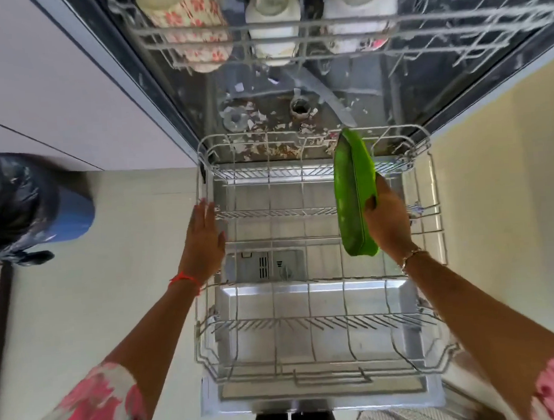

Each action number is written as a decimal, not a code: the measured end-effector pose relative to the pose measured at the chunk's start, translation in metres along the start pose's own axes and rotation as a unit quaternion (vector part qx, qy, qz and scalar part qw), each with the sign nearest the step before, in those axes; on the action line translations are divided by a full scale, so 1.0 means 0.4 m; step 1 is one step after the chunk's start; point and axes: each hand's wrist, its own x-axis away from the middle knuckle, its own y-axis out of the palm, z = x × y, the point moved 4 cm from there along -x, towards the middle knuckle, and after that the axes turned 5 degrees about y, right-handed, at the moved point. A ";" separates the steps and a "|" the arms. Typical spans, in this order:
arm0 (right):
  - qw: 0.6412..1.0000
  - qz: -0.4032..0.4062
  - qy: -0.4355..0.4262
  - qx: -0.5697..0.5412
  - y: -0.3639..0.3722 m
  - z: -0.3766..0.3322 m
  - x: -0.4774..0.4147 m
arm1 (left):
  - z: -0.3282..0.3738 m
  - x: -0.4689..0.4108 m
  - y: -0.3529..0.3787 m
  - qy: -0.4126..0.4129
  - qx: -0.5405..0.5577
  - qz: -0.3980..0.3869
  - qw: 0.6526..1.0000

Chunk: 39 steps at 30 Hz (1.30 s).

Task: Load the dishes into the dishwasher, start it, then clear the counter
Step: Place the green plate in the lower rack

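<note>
I look straight down into an open dishwasher. Its lower wire rack [321,320] is pulled out over the lowered door [313,402] and holds no dishes. My right hand [387,217] grips a green plate [352,192] by its rim, held on edge over the right side of the rack. My left hand [204,235] has straight fingers that rest on the rack's left rim. The upper rack [291,37] holds a floral mug [189,23] and two white cups [272,18], all upside down.
A blue bin with a black bag [25,205] stands on the floor at the left. Pale cabinet fronts [50,77] flank the dishwasher on the left, and a cream wall [509,163] on the right. Debris litters the tub floor [264,126].
</note>
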 end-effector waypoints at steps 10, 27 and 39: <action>1.000 0.005 0.009 0.029 0.118 0.028 -0.108 | -0.114 -0.056 0.093 -0.085 0.012 -0.020 0.996; 0.996 -0.075 0.005 0.057 0.218 0.011 -0.094 | -0.140 -0.051 0.077 -0.089 0.053 0.009 0.995; 0.966 -0.156 -0.107 0.173 -0.065 -0.213 0.115 | 0.130 0.138 -0.243 0.009 -0.013 -0.052 0.999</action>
